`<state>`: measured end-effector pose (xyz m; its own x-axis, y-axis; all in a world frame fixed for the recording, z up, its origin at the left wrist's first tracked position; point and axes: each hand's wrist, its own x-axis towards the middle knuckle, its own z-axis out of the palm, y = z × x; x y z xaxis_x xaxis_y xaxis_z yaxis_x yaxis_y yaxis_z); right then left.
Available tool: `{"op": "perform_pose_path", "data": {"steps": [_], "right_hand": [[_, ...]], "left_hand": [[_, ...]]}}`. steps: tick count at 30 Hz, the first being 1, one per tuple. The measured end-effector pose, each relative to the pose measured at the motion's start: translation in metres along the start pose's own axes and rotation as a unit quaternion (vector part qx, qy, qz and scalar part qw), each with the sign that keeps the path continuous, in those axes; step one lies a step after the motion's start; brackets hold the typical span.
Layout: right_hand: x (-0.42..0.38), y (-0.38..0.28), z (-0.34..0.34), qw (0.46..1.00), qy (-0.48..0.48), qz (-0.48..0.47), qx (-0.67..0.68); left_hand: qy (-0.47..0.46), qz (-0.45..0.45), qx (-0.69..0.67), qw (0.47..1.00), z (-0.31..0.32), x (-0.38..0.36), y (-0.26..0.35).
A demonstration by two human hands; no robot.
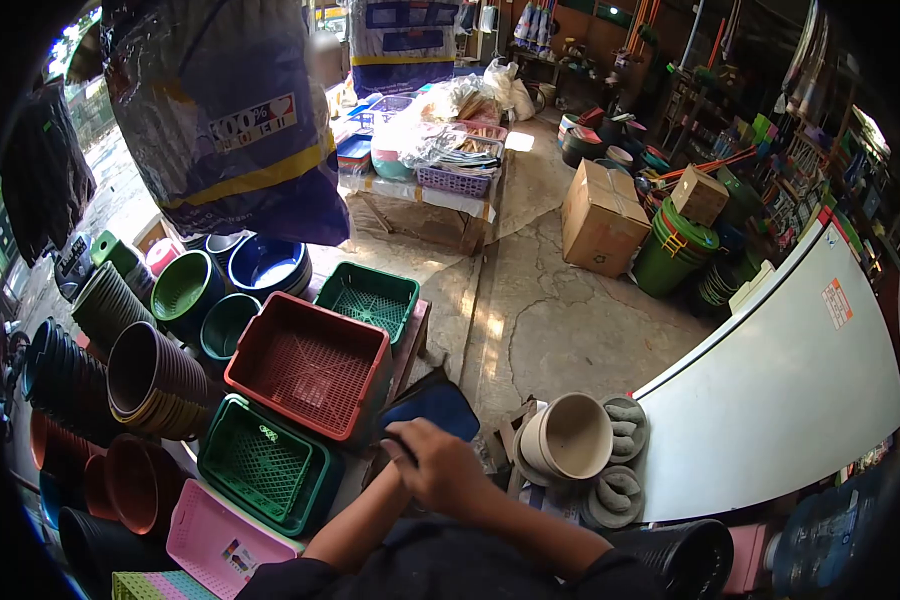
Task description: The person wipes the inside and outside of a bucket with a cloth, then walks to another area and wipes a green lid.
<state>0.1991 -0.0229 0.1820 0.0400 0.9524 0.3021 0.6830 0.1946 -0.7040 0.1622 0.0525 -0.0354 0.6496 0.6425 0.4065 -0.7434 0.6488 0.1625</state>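
My right hand (438, 465) is closed, its fingers curled over the end of my left forearm at the lower centre. A dark patch shows at its fingertips, too unclear to name. My left hand (398, 468) is mostly hidden behind the right one, and its fingers cannot be made out. Just beyond the hands lies a dark blue item (435, 408). To their left stand a red basket (310, 365), green baskets (260, 460) and a pink basket (220, 540). On the right are cream pots (578, 436) beside grey stone mortars with pestles (618, 495).
Stacked pots (150, 370) and a blue basin (268, 262) fill the left. Large plastic packs (240, 130) hang above. A table (410, 190) holds baskets ahead. Cardboard boxes (602, 218) and a green bin (670, 255) stand beyond a white panel (770, 390) on the right.
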Motion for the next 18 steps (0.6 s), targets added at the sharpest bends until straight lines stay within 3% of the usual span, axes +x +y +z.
{"op": "perform_pose_path", "data": {"steps": [7, 14, 16, 17, 18], "right_hand": [[-0.001, -0.013, 0.018, 0.998, -0.036, 0.046, 0.023], [0.013, 0.03, -0.017, 0.997, 0.062, 0.04, 0.009], [0.011, 0.036, -0.026, 0.996, 0.086, 0.038, 0.003], [0.007, 0.034, -0.029, 0.996, 0.048, 0.065, 0.038], [0.003, 0.033, -0.03, 0.993, 0.011, 0.092, 0.073]], "left_hand": [[0.097, -0.016, 0.123, 0.987, 0.021, -0.005, -0.005], [0.18, -0.009, 0.225, 0.958, 0.048, 0.001, 0.008], [0.212, -0.113, -0.041, 0.97, 0.06, 0.01, 0.025], [0.154, -0.112, -0.076, 0.979, 0.072, 0.013, 0.028], [0.155, -0.111, -0.077, 0.979, 0.068, 0.011, 0.028]]}}
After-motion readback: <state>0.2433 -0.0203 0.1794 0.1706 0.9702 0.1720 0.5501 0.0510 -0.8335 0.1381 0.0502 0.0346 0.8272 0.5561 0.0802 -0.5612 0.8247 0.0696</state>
